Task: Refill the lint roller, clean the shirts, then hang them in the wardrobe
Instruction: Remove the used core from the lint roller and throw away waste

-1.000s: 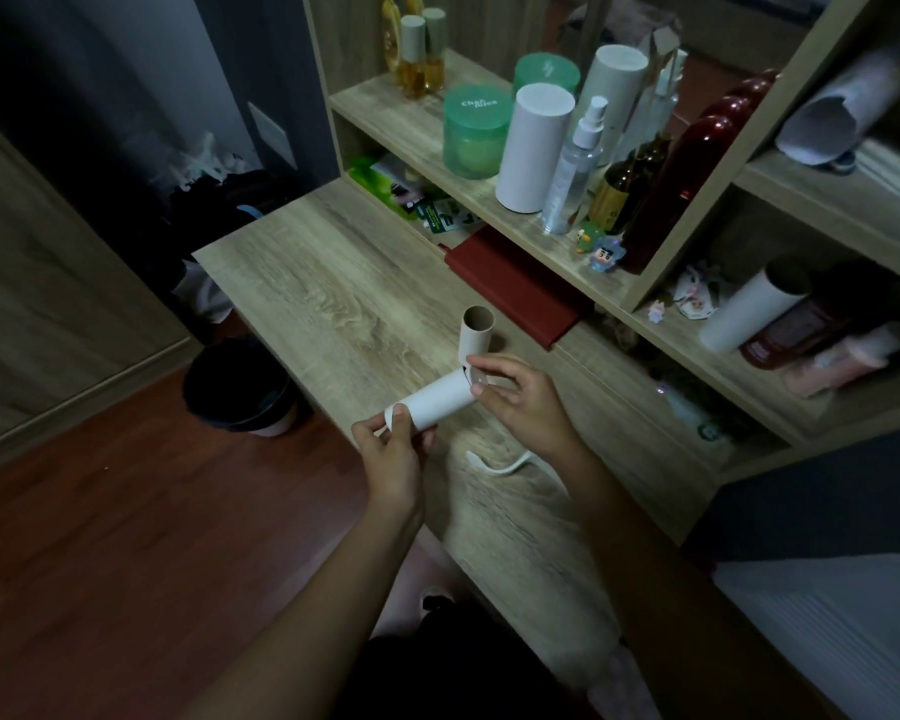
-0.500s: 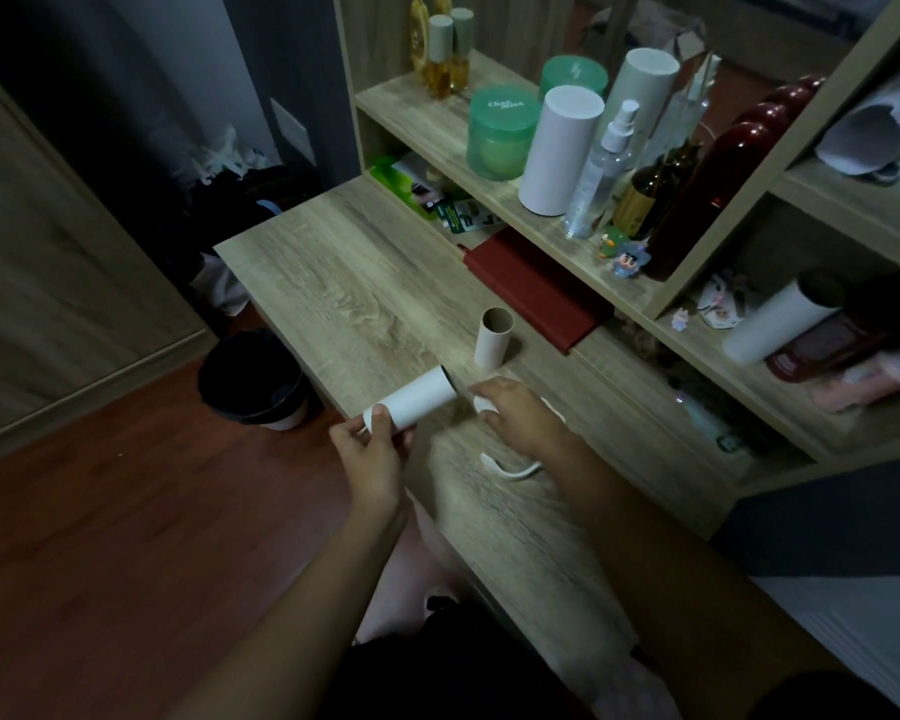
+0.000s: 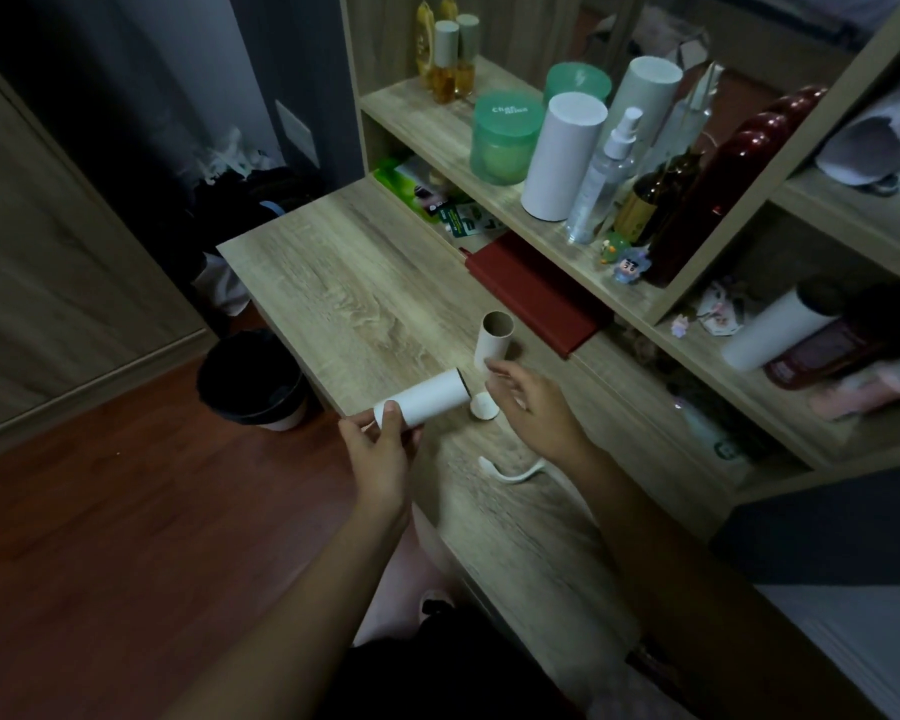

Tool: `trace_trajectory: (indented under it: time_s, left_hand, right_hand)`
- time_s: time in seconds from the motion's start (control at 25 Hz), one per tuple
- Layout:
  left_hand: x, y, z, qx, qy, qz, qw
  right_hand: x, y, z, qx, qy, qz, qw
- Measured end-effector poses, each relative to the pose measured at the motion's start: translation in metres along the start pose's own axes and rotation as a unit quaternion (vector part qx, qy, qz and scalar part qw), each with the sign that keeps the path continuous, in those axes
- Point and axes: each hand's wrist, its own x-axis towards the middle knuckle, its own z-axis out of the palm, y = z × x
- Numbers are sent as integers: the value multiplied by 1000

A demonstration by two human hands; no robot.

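empty core point(image 3: 493, 339) upright on desk point(image 3: 333, 283) | bin point(image 3: 253, 379) left of desk

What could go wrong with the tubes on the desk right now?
1. The empty cardboard tube stands upright right beside the right hand. A small bump would likely tip it over, and it might roll away.
2. The left hand grips the white roll by one end only, near the edge of the desk. If it slips, it may drop toward the bin on the floor.
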Motion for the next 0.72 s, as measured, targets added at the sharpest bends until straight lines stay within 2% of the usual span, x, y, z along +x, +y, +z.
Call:
trace_trajectory:
  time_s: [0.12, 0.36, 0.52, 0.72]
  left_hand:
    - [-8, -2, 11, 18, -40, -13, 999]
    - [-20, -5, 26, -2, -94, -37, 995]
    - [-19, -4, 28, 11, -91, -35, 995]
    - [-15, -4, 27, -46, -94, -71, 992]
  right_hand:
    - [-13, -21, -7, 111, -32, 17, 993]
    - [-18, -15, -15, 81, -2, 14, 997]
    - [-23, -12, -20, 113, 9, 20, 993]
    - [-23, -17, -28, 141, 26, 33, 989]
